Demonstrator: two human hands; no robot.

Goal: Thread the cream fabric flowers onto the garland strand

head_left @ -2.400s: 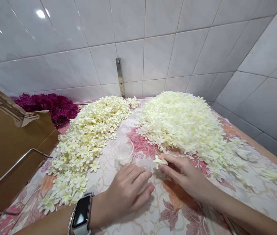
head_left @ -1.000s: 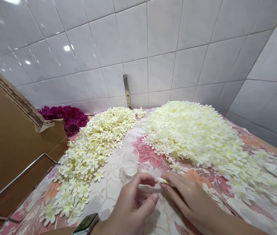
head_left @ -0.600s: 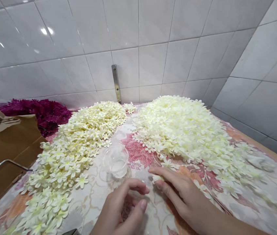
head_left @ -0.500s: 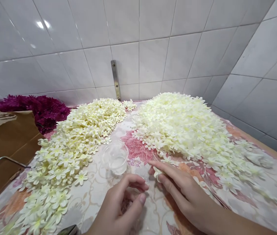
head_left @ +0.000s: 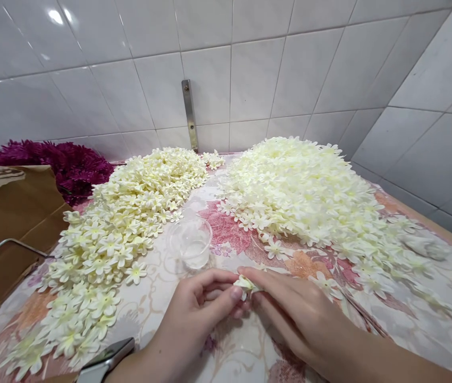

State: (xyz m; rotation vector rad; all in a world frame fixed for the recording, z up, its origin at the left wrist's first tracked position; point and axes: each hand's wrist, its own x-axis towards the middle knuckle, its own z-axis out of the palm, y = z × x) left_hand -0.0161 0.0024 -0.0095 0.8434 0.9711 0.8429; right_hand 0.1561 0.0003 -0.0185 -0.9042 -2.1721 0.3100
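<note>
A small white-and-yellow artificial flower (head_left: pixel 244 284) is pinched between my two hands, low in the middle of the view. My left hand (head_left: pixel 200 303) grips its left side, thumb and forefinger meeting at the petals. From the right, my right hand (head_left: pixel 295 306) holds it with thumb and fingers, palm turned downward; part of the flower is hidden by the fingers. Just beyond my left hand stands a clear plastic cup (head_left: pixel 194 250). Near my right hand lie a single flower (head_left: pixel 325 284) and some thin brown stems (head_left: pixel 363 315) on the cloth.
Heaps of pale flowers lie left (head_left: pixel 138 205) and right (head_left: pixel 298 194) on the floral tablecloth (head_left: pixel 162 314). Purple flowers (head_left: pixel 66 167) and a cardboard box (head_left: pixel 14 223) are at far left. A metal strip (head_left: pixel 189 114) is fixed to the tiled wall (head_left: pixel 250 77).
My right hand has brought the flower leftward to my left hand, whose fingers have closed on it. The view has tilted down slightly, and more of the left wrist's watch shows.
</note>
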